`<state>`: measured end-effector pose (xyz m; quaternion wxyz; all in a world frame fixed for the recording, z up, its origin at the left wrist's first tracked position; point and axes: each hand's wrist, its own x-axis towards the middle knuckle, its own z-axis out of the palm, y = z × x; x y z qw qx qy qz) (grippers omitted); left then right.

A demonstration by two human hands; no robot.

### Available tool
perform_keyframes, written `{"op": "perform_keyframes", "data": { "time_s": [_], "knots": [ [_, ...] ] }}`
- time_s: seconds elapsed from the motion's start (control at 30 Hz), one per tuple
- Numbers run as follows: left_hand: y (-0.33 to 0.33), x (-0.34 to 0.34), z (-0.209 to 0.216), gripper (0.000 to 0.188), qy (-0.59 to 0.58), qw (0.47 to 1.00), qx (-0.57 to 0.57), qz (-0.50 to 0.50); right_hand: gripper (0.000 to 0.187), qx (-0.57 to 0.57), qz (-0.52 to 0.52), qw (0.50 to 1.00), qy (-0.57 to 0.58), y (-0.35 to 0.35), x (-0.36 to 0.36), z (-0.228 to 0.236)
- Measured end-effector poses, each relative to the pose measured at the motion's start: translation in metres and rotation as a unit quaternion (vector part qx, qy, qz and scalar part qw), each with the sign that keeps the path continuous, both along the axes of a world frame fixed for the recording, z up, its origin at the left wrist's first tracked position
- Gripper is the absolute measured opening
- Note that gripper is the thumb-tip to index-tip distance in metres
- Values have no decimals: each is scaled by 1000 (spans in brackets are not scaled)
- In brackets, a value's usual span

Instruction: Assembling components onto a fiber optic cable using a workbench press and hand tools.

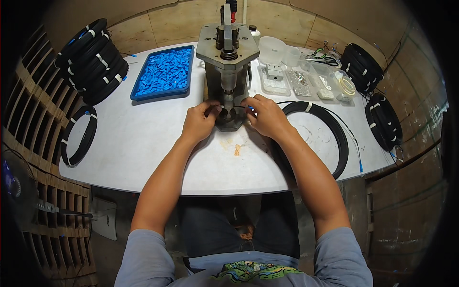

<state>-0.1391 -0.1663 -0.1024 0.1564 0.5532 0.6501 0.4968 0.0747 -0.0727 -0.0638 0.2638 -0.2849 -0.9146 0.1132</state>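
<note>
A metal hand press (228, 60) stands at the middle of the table, its ram lowered close to the die at its base (230, 125). Just left of the die, my left hand (199, 123) is closed in a pinch; what lies between its fingertips is too small to make out. On the other side, my right hand (268, 117) pinches a thin black cable (239, 106) that reaches in under the ram. A small blue piece (251, 107) shows at its fingertips. Beside my right forearm lies a large coil of black cable (337, 131), bound with white tape and partly hidden by the arm.
A blue tray (135, 96) of small blue connectors sits left of the press. Clear plastic containers (275, 86) with small parts stand at the right. Stacked black cable coils (95, 67) rise at the far left, with more coils (361, 69) on the right. A fan (21, 184) stands at the lower left.
</note>
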Motion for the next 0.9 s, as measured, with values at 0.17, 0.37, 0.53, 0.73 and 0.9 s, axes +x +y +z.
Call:
{"op": "perform_keyframes", "data": {
  "time_s": [0.17, 0.37, 0.53, 0.73, 0.9],
  "knots": [
    [0, 1, -1, 23, -2, 1000, 6, -2, 18, 2, -2, 1000, -7, 0, 0, 0],
    [-1, 2, 3, 24, 1, 1000, -1, -1, 18, -2, -5, 1000, -10, 1, 0, -1],
    [-2, 2, 3, 25, 2, 1000, -9, 3, 20, -12, -6, 1000, -9, 0, 0, 0],
    [-1, -2, 1, 25, -2, 1000, -9, -3, 20, -14, -5, 1000, -12, -1, 0, 1],
    [-2, 2, 4, 25, -9, 1000, -13, -6, 21, -11, -11, 1000, -19, 1, 0, 0]
  ]
}}
